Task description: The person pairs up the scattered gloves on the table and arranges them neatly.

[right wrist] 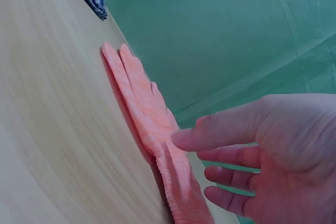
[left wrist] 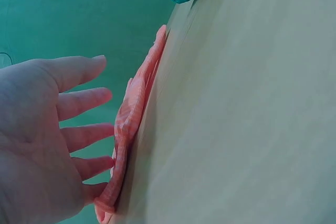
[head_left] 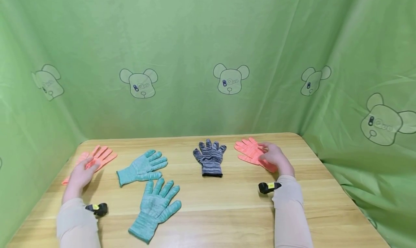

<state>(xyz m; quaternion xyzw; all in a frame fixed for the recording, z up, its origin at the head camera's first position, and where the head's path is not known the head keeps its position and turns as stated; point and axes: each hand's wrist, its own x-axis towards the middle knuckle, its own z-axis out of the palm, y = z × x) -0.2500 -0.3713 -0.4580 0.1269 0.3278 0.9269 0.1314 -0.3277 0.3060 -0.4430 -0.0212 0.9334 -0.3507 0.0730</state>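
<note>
At the table's left side, my left hand (head_left: 82, 174) is over a coral knit glove (head_left: 103, 155). In the left wrist view its fingers are spread and reach toward that glove (left wrist: 131, 108); fingertips come close to the fabric, and I cannot tell if they touch. My right hand (head_left: 275, 157) hovers by the cuff end of a second coral glove (head_left: 248, 150) at the back right. Seen from the right wrist, the thumb and loosely bent fingers of the hand (right wrist: 283, 150) are beside this glove (right wrist: 147, 108), not gripping it. Both gloves lie flat.
Two teal gloves, one farther back (head_left: 141, 168) and one nearer (head_left: 156, 208), lie left of centre. A dark grey striped glove (head_left: 211, 157) lies at the back middle. The wooden table (head_left: 221, 219) is bordered by a green curtain (head_left: 188, 110) with bear-head outlines.
</note>
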